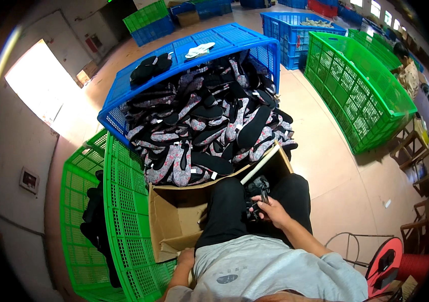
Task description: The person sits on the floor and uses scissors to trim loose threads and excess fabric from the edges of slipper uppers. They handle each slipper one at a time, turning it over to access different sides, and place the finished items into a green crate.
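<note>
My right hand [275,211] is closed around a small dark tool [264,196], held upright between my knees. Its exact kind does not show. Low beside my left hip is my left hand [186,259], at the near edge of an open cardboard box [174,214]; its fingers are mostly hidden. Beyond my knees, a heap of grey floral slippers with black soles [179,163] spills from a blue crate [116,100] lying on its side. A pale rod [260,163] leans over the box edge, and dark items [258,185] lie between my legs.
Black slippers [149,68] and a white piece [199,50] lie on the blue crate's upper side. Green crates [129,216] stand close on my left, and another green crate [355,90] at right. A red spool [385,261] on a wire stand is near my right elbow.
</note>
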Action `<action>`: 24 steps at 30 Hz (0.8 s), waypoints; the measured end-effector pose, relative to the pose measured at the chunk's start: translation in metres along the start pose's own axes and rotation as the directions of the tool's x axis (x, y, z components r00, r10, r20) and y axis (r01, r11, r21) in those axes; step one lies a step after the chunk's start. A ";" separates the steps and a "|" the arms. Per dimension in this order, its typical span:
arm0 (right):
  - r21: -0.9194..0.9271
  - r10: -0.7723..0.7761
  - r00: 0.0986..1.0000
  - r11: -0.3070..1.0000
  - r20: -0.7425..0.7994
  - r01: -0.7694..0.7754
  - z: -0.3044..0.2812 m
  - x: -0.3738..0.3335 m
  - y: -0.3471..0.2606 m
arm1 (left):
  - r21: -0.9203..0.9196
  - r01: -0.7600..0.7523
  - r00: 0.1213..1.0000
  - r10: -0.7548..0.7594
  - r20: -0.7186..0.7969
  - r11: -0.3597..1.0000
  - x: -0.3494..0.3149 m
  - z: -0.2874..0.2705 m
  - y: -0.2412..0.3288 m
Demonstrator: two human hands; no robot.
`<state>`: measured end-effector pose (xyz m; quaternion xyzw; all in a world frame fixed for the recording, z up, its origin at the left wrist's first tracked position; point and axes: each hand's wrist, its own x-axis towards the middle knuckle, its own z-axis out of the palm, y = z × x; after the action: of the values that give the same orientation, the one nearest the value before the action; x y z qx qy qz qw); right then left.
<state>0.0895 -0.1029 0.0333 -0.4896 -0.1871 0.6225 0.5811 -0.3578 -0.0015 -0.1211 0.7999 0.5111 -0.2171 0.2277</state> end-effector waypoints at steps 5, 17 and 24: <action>-0.101 -0.156 0.987 0.982 0.026 0.158 -0.003 0.005 -0.043 | -0.014 -0.035 0.997 0.034 -0.073 0.999 -0.001 0.009 0.002; -0.104 -0.482 0.813 0.873 -0.327 0.476 -0.050 0.011 -0.102 | -0.178 0.026 0.976 -0.063 -0.208 0.984 0.059 -0.113 0.061; -0.156 -0.574 0.723 0.812 -0.385 0.562 -0.076 0.034 -0.069 | -0.099 -0.420 0.843 0.348 -0.411 0.902 0.120 -0.239 0.154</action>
<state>0.1947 -0.0800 0.0410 -0.5376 -0.2090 0.2934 0.7624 -0.1434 0.1674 0.0234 0.8882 0.3922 0.0422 0.2358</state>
